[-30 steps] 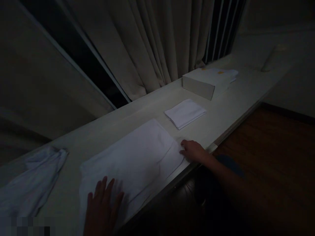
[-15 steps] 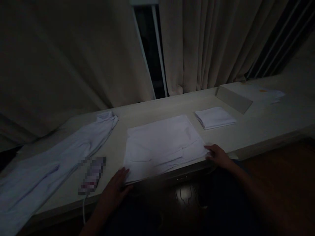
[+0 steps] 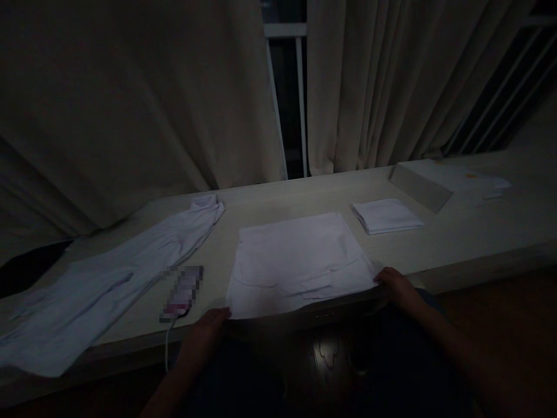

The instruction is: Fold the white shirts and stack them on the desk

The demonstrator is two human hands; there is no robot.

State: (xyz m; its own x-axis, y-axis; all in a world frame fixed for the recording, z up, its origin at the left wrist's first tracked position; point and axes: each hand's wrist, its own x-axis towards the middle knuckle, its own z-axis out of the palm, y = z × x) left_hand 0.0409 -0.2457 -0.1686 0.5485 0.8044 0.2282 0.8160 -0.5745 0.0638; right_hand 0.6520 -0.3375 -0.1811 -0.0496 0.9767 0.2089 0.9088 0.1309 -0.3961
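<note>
A white garment (image 3: 291, 249), folded into a broad flat panel with creased layers along its near side, lies on the table's front edge in the dim head view. My left hand (image 3: 209, 325) pinches its near left corner, fingers closed on the cloth. At the near right corner, my right hand (image 3: 397, 285) grips the fabric between thumb and fingers. A smaller folded white cloth (image 3: 387, 216) rests behind and to the right. To the left, a long white garment (image 3: 130, 273) is spread at a slant, its near end at the front edge.
A phone (image 3: 181, 293), blurred out, lies left of the garment with a white cable (image 3: 166, 348) hanging over the edge. A box-like white object (image 3: 439, 180) stands at the back right of the table (image 3: 470, 232). Curtains (image 3: 174, 87) hang behind.
My left hand has gone from lying with spread fingers beside the near left corner to pinching it. My right hand stays at the right corner. The view has shifted slightly.
</note>
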